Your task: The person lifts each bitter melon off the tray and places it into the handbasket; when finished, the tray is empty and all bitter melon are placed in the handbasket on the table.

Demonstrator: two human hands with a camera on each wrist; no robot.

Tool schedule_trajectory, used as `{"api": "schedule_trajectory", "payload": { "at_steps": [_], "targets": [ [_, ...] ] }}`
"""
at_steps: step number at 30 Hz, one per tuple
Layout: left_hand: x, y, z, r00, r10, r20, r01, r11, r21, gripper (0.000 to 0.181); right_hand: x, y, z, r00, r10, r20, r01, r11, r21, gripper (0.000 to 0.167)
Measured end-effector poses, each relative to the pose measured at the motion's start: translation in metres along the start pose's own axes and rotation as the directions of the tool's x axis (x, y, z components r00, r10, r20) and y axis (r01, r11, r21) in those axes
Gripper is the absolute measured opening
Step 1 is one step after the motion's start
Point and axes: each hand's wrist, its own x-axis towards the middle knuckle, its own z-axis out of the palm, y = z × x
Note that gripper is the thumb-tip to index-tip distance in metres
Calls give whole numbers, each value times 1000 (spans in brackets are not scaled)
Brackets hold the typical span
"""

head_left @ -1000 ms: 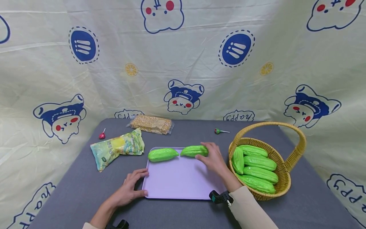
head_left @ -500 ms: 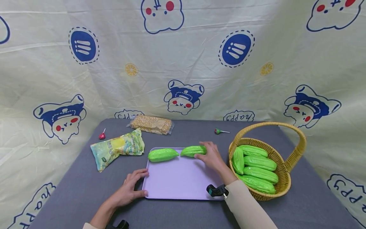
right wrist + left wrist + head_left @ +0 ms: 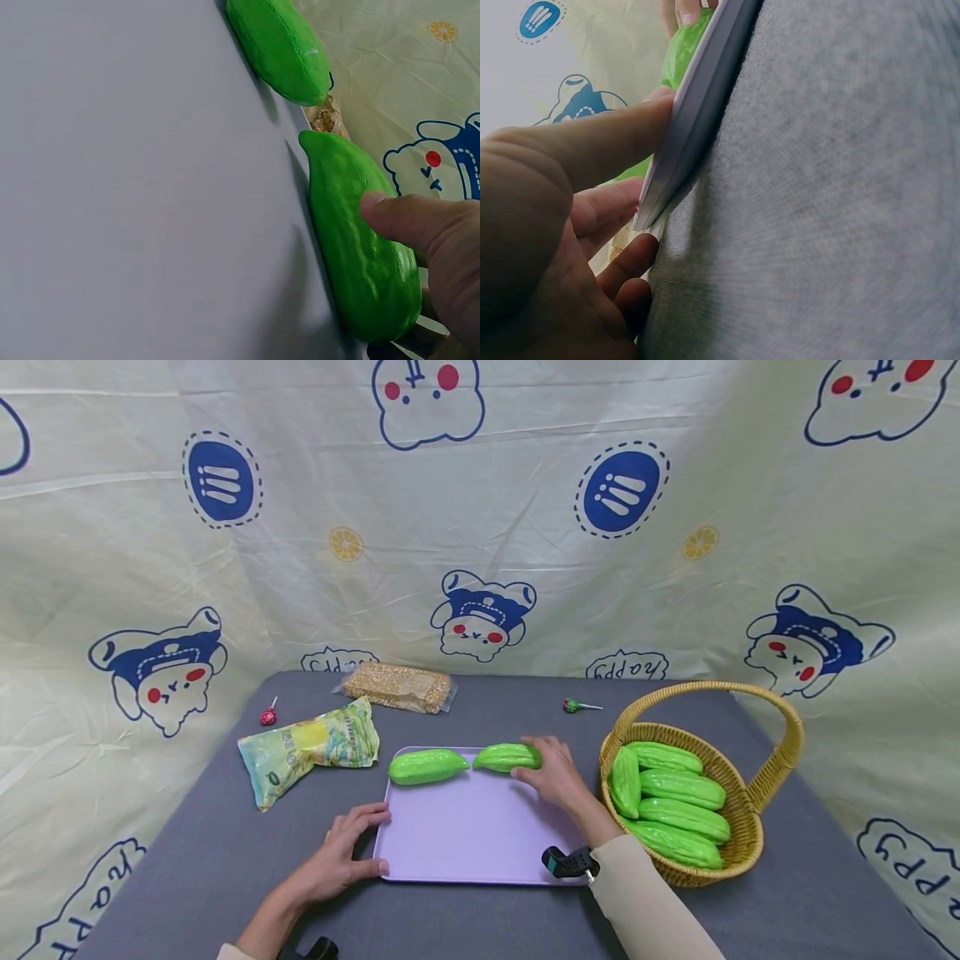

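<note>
A green bitter melon (image 3: 504,757) lies at the back of the lilac tray (image 3: 472,835), its right end gripped by my right hand (image 3: 555,777). In the right wrist view the thumb (image 3: 394,214) presses on the side of this bitter melon (image 3: 352,225), while the other fingers are mostly hidden behind it. To its left, a second bitter melon (image 3: 427,767) rests along the tray's back edge, a small gap apart. My left hand (image 3: 333,856) rests against the tray's left edge, fingers and thumb spread; the left wrist view shows its thumb (image 3: 622,139) touching the rim.
A wicker basket (image 3: 750,843) with a tall handle holds several bitter melons at the right. Left of the tray lies a yellow-green packet (image 3: 311,743). Behind are a clear bag of grains (image 3: 393,685), a red lollipop (image 3: 267,716) and a green-and-red lollipop (image 3: 572,704).
My right wrist and forearm have shifted slightly left, and the gripped bitter melon moved barely, if at all. The left hand stays in place at the tray edge.
</note>
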Motion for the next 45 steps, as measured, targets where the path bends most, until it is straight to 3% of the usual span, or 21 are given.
{"api": "schedule_trajectory", "payload": {
  "at_steps": [16, 26, 34, 39, 45],
  "targets": [
    [1, -1, 0, 1000, 2, 4, -2, 1000, 7, 62, -10, 6, 4, 998, -3, -60, 4, 1000, 6, 51],
    [1, 0, 0, 1000, 2, 5, -2, 1000, 12, 62, -15, -1, 0, 994, -7, -105, 5, 1000, -19, 50],
    [1, -1, 0, 1000, 3, 2, -3, 1000, 17, 62, -23, -19, -13, 976, -88, -197, 82, 996, -39, 48],
    [1, 0, 0, 1000, 4, 1, -4, 1000, 16, 63, -31, -30, -22, 954, -163, -250, 159, 987, -34, 46],
    [0, 1, 0, 1000, 5, -2, -5, 1000, 11, 63, -43, -39, -33, 940, -213, -268, 208, 977, -45, 44]
  ]
}}
